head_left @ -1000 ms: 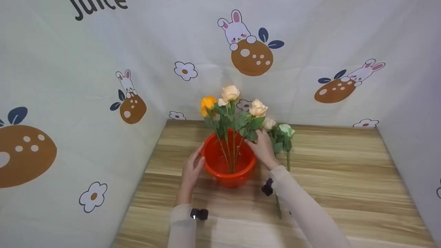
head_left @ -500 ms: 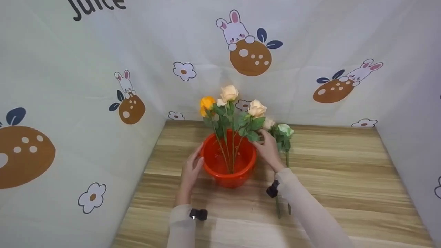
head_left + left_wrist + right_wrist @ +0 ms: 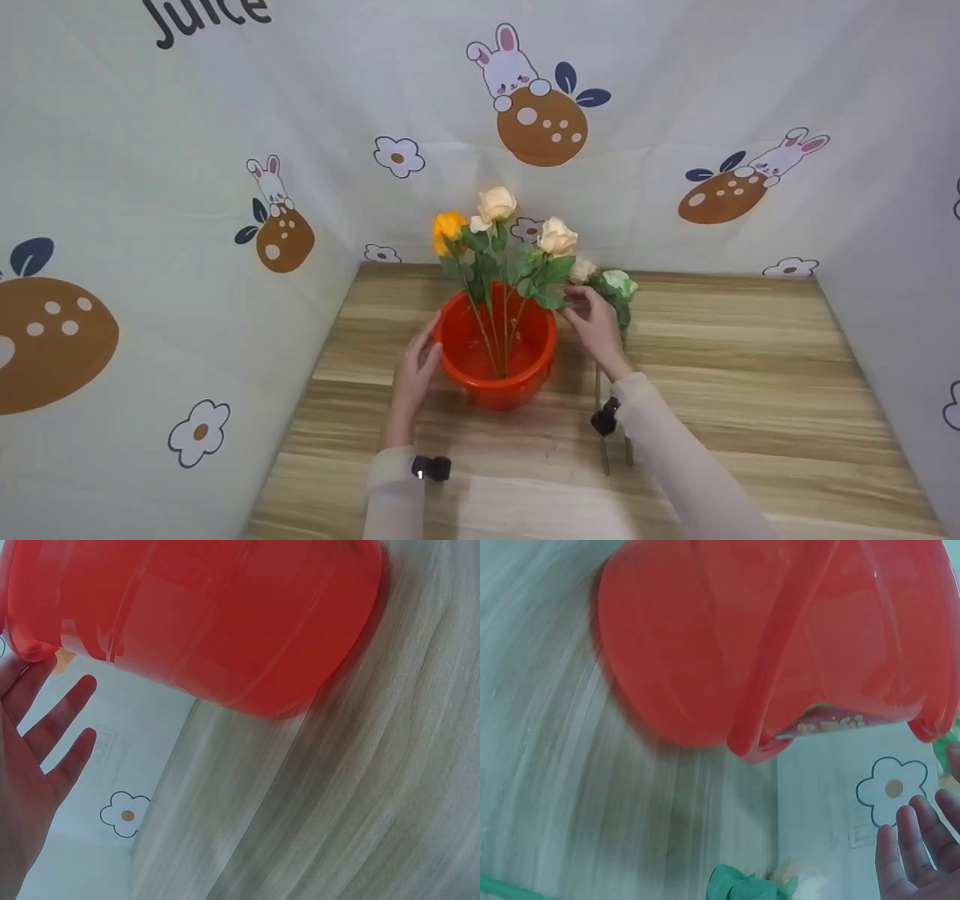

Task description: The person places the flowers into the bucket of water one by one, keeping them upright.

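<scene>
A red plastic bucket (image 3: pixel 510 395) stands upright in the head view. Inside it lean an orange rose (image 3: pixel 448 232) and two peach roses (image 3: pixel 496 203), stems meeting at the bottom. My left hand (image 3: pixel 414 373) is at the bucket's left side, its spread fingers (image 3: pixel 71 709) up against the rim in the left wrist view. Just right of the bucket, my right hand (image 3: pixel 598 324) has its fingertips beside the leaves of the right-hand peach rose, holding nothing visible. In the right wrist view its fingers (image 3: pixel 909 840) are extended, apart from the bucket wall.
A pale pink rose (image 3: pixel 582 270) and a pale green rose (image 3: pixel 620 283) lie on the wooden table (image 3: pixel 742 390), partly under the right hand. The bucket's red handle (image 3: pixel 780 645) hangs down its side. A printed cloth wall (image 3: pixel 645 195) stands behind the table.
My right hand has drawn back from the peach rose's leaves, to the right and slightly toward me, its fingers loosening. The left hand stays at the bucket's rim.
</scene>
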